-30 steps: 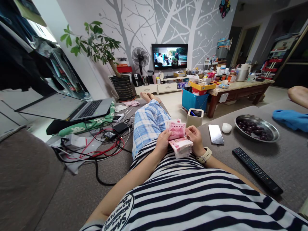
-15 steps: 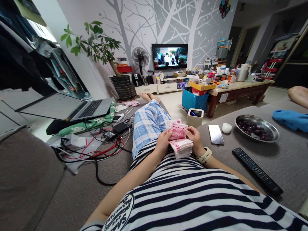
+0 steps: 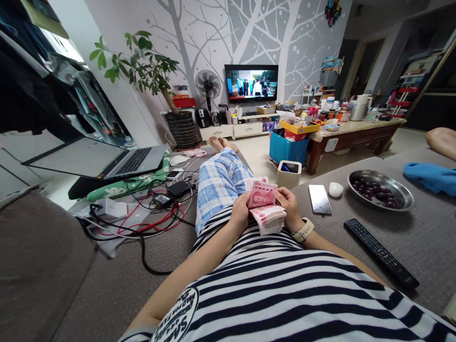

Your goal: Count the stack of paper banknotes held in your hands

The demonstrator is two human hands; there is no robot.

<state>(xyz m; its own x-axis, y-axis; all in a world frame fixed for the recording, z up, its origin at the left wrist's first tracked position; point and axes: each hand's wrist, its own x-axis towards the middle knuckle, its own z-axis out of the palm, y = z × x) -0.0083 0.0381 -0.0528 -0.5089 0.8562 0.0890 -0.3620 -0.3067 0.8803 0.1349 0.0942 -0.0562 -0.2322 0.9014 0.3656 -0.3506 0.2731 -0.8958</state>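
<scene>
A thick stack of pink banknotes (image 3: pixel 269 217) rests on my lap over the striped shirt. My left hand (image 3: pixel 239 212) grips the stack's left side, its thumb pressed on the notes. My right hand (image 3: pixel 289 204), with a pale watch at the wrist, pinches the top banknote (image 3: pixel 261 194), which stands bent upward off the stack. Both hands are closed on the money.
On the grey sofa to my right lie a phone (image 3: pixel 319 198), a white round object (image 3: pixel 335 189), a metal bowl of dark fruit (image 3: pixel 380 189), a black remote (image 3: pixel 380 252) and a blue cloth (image 3: pixel 432 175). A laptop (image 3: pixel 107 161) and tangled cables (image 3: pixel 149 216) lie left. Another person's knee (image 3: pixel 441 141) shows far right.
The top banknote has been lifted and folded back a little further by my right fingers. The picture on the television has changed. My arms stay in place.
</scene>
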